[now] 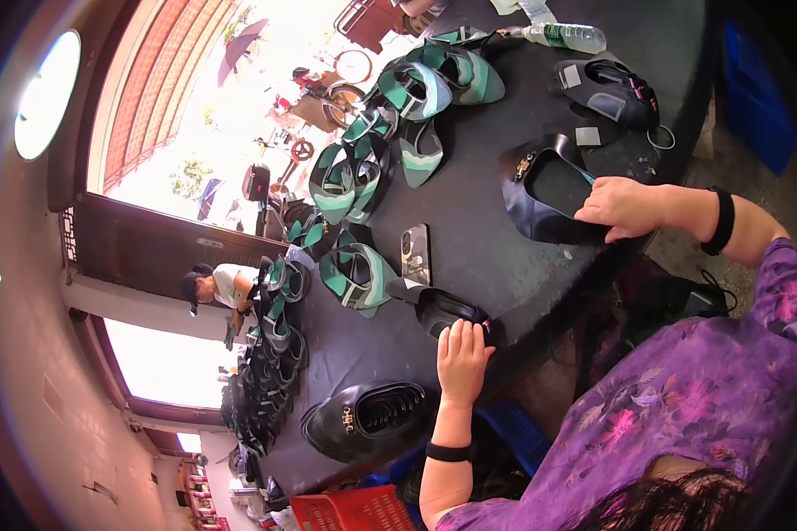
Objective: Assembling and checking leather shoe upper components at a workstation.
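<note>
My left hand (pixel 462 356) has its fingers curled over the near edge of a black shoe upper (pixel 438 305) on the dark table. With my right hand (pixel 622 209) I grip the back rim of a larger black shoe upper (pixel 540 211), which has a gold buckle ornament at its front. A thin teal strip shows by those fingertips; what it is I cannot make out. Between the hands and the far side lies a patterned phone (pixel 416 255). Left of my left hand sits a black shoe upper with a gold ornament (pixel 350 423).
Green-and-black shoe uppers (pixel 357 276) line the table's far side. Black uppers (pixel 261 398) pile up at the left end. At the upper right are a clear bottle (pixel 568 37) and another black upper (pixel 607 93). A red crate (pixel 354 511) stands below; a person (pixel 232 288) works beyond.
</note>
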Tool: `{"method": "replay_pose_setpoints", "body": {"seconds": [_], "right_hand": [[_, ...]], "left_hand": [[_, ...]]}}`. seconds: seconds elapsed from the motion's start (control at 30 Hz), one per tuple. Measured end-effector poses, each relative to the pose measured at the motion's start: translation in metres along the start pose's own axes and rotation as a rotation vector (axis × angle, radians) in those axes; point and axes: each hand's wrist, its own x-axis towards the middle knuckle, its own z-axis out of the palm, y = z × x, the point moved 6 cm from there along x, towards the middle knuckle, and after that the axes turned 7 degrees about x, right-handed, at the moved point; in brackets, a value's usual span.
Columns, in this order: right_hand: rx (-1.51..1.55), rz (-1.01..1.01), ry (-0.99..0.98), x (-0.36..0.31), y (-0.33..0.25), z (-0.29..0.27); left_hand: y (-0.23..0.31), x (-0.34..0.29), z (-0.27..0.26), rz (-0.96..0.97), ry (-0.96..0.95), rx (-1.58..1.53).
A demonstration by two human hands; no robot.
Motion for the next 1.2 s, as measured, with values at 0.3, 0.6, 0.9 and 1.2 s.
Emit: {"method": "replay_pose_setpoints", "body": {"seconds": [0.3, 0.6, 0.9, 1.2], "right_hand": [[-0.014, 0.012, 0.002, -0.004, 0.0, -0.004], [0.508, -0.148, 0.644, -0.018, -0.042, -0.119], [0.38, 0.577, 0.962, -0.118, -0.076, -0.161], [0.125, 0.548, 1.229, -0.004, -0.146, -0.258]], "left_hand": [[-0.006, 0.007, -0.019, -0.032, 0.16, -0.162], [-0.058, 0.007, -0.034, -0.168, 0.082, -0.297], [-0.056, 0.015, -0.006, -0.069, -0.043, -0.397], [-0.03, 0.026, -0.013, -0.113, -0.05, -0.458]]}}
